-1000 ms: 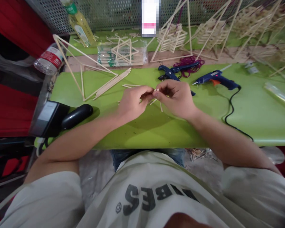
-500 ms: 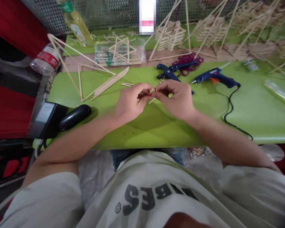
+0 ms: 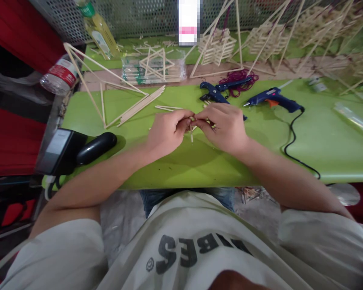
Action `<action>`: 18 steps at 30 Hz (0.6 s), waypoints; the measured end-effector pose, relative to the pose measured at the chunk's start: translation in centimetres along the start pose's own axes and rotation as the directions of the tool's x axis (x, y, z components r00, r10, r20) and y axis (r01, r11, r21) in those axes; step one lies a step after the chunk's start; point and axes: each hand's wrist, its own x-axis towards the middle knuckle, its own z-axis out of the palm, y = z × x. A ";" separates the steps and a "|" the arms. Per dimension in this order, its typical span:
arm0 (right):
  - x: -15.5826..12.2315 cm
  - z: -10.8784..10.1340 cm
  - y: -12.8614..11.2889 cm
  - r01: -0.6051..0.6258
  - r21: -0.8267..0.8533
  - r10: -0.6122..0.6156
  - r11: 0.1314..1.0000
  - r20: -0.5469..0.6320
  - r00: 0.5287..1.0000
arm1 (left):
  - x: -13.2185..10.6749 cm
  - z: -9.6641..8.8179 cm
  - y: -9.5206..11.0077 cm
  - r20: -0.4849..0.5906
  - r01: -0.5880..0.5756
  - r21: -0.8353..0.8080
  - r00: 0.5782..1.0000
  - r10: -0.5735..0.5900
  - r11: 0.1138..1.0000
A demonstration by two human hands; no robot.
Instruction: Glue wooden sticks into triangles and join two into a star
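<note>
Left hand and right hand pinch a small stick between them. Its long axis runs nearly fore-and-aft; visible end points from beneath the hands toward the shirt.

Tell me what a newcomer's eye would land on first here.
Probably the bright green table, where the left hand and right hand meet near the middle, pinched together at a thin wooden stick. Next, perhaps, the pale stick structures lined up along the back right, then the blue glue gun lying to the right of the hands.
</note>
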 end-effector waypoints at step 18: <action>1.0 -1.3 1.9 0.180 0.067 -0.187 0.981 0.117 0.975 | 0.4 -1.1 0.7 0.082 0.076 0.037 0.994 -0.079 0.996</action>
